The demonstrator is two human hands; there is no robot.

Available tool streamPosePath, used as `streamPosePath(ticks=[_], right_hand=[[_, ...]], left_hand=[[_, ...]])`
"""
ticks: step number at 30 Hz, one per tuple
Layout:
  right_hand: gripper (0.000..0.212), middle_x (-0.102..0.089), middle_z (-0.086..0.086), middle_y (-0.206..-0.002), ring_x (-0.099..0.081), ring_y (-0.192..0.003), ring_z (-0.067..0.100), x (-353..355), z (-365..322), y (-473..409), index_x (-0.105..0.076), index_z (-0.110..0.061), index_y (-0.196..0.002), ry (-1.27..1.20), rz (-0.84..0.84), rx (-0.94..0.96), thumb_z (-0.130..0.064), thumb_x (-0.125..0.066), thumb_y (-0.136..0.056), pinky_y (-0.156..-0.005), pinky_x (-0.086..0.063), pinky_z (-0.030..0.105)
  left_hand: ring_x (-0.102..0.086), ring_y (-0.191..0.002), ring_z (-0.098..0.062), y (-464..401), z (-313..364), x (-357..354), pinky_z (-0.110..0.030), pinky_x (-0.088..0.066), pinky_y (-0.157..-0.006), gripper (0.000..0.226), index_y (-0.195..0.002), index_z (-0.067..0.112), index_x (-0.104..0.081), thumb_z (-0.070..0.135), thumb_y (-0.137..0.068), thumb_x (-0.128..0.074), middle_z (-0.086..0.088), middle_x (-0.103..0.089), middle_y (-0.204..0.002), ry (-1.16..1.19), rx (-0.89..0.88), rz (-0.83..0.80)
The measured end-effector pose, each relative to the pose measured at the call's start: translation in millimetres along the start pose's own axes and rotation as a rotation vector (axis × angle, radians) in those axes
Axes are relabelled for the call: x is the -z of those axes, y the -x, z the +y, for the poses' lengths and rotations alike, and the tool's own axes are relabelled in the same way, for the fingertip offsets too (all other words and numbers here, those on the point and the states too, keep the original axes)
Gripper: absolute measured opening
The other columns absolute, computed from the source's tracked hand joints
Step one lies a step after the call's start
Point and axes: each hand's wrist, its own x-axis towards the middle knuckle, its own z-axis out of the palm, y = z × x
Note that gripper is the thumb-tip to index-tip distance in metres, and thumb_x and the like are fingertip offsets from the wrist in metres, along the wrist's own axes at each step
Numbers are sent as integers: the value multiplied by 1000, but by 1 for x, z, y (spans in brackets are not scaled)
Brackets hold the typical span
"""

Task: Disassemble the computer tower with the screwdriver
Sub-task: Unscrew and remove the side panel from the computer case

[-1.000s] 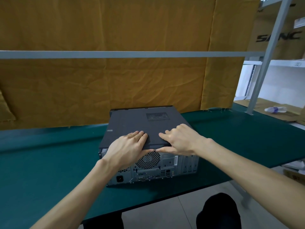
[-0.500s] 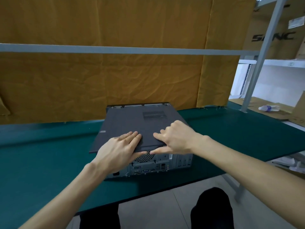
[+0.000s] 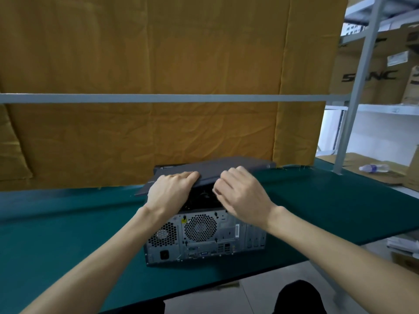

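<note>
My two hands, left hand (image 3: 169,191) and right hand (image 3: 242,196), now hold the cover (image 3: 226,167) up off the computer tower (image 3: 204,236); a moment ago it lay flat. The inside shows.

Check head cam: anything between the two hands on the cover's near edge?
Only the cover's lifted edge and the dark case opening under it; left hand and right hand grip either side. Head view shows nothing else there.

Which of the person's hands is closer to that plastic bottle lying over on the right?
The right hand. It holds the near edge of the lifted cover panel toward the bottle's side, while the left hand grips the same edge farther away. The bottle lies well beyond both, on cardboard.
</note>
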Motion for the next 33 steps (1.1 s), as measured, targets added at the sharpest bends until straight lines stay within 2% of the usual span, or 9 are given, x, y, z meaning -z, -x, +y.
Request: streamPosePath(ticks=[3,6,8,11,15,17,21,25,33], right_hand=[[18,-57,-2,-72,-51,-61,19,-3,2,-10,-55,-16,-82,-238,-157,-165,-22,-69,-92,-55,-42,32],[31,-65,0,-74,-62,-63,19,-9,10,-33,-64,-20,-87,-600,-486,-735,-51,-62,-94,-58,-50,35],[44,-69,12,-90,-69,-64,20,-21,18,-50,-66,-11,-112,-978,-545,-1086,-53,-57,-98,-60,-58,39],[54,-66,23,-102,-72,-75,31,-34,41,-61,-44,-9,-139,-1363,-466,-1477,-45,-58,-101,-67,-62,41],[42,-65,34,-109,-69,-81,39,-54,79,-38,-47,7,-134,-1494,-19,-1829,-10,-63,-99,-72,-62,45],[32,-69,29,-104,-71,-83,35,-65,97,-20,-54,9,-124,-1521,136,-1922,0,-66,-95,-66,-62,38],[12,-70,11,-87,-68,-67,20,-79,129,7,-65,-8,-102,-1621,302,-1989,-9,-72,-92,-50,-56,25],[13,-77,10,-94,-76,-78,19,-78,155,39,-67,-10,-104,-1701,508,-1829,-2,-67,-93,-61,-60,29],[17,-78,9,-98,-77,-79,19,-40,186,98,-71,-9,-100,-1710,464,-1911,-1,-74,-86,-59,-60,29]], left_hand=[[-67,-72,-36,-28,-7,11,-41,-50,-54,17,-112,16,-63,13,-98,-55,-4,-71,-90,152,122,182],[-56,-54,-23,-51,-10,22,-37,-42,-47,18,-91,13,-62,20,-105,-51,-1,-63,-68,459,266,434],[-49,-50,-10,-68,-3,26,-29,-37,-46,27,-80,17,-58,21,-105,-51,10,-59,-63,741,398,542],[-35,-53,-5,-96,5,21,-22,-31,-52,35,-68,15,-51,21,-102,-55,14,-47,-57,1071,646,617],[-43,-58,-9,-130,12,-8,-26,-38,-57,31,-77,7,-57,26,-102,-56,7,-53,-64,1362,886,612],[-51,-63,-7,-147,18,-27,-22,-43,-61,27,-78,18,-58,28,-102,-56,9,-59,-70,1451,987,612],[-68,-92,-18,-173,31,-64,-36,-56,-84,14,-99,20,-64,32,-102,-57,4,-70,-101,1638,1197,470],[-72,-92,-22,-186,54,-91,-39,-60,-80,21,-110,17,-66,35,-101,-59,1,-73,-103,1714,1231,413],[-73,-88,-26,-197,112,-117,-42,-60,-75,12,-95,19,-62,30,-101,-61,-3,-73,-99,1812,1239,178]])
